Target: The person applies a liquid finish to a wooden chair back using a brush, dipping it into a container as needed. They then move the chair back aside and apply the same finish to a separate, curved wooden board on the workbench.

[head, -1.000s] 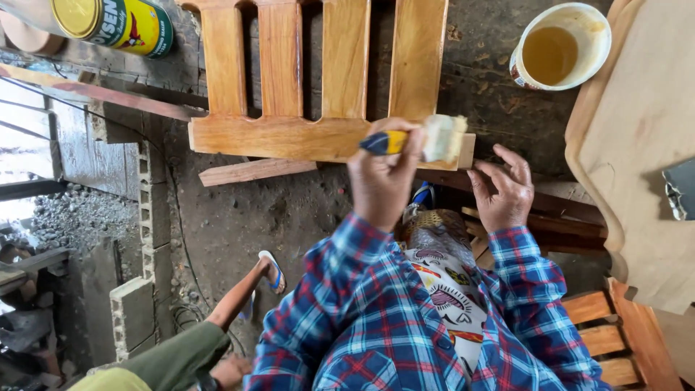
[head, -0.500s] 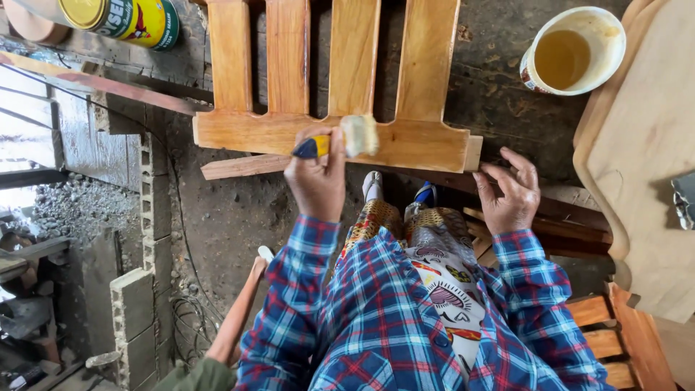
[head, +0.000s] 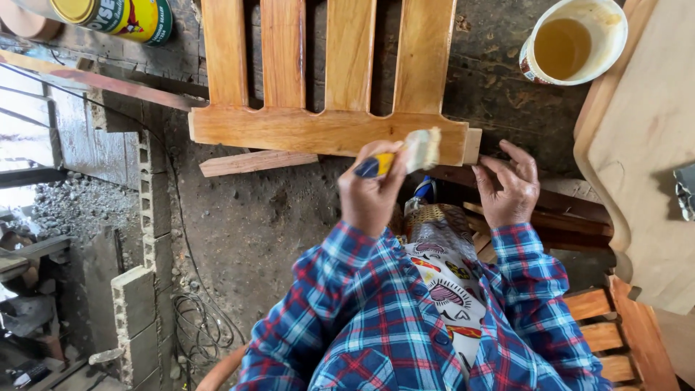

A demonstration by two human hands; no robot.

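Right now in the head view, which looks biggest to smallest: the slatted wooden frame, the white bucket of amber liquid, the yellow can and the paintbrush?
1. slatted wooden frame, by far the largest.
2. white bucket.
3. yellow can, though the picture's top edge cuts it off, so its rank against the bucket is unsure.
4. paintbrush, held in the left hand.
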